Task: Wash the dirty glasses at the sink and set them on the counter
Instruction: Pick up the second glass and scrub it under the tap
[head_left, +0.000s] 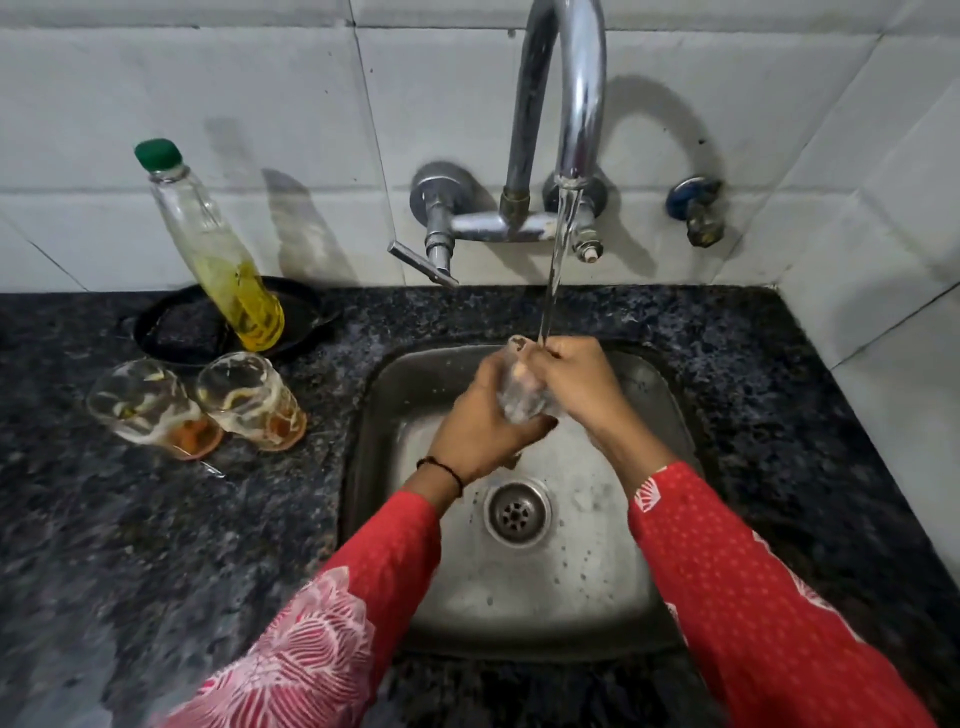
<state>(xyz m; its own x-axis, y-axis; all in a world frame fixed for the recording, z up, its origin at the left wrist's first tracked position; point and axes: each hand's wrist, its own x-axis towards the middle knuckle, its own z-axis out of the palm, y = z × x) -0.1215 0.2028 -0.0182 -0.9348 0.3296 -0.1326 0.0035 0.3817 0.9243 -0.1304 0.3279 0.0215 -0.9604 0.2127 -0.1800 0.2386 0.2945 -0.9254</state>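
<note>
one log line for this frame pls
phase: rinsing | left hand: grips glass | right hand: fingers at rim | tap: running | dirty glasses: two on counter

No text, label, brand or number can be read on anything, near the hands or farther off.

Both forearms, in red patterned sleeves, converge forward. The left hand (480, 428), a dark band on its wrist, curls its fingers around a glass (522, 395) from below; the right hand (579, 382) grips the glass at the rim, above that grip.
</note>
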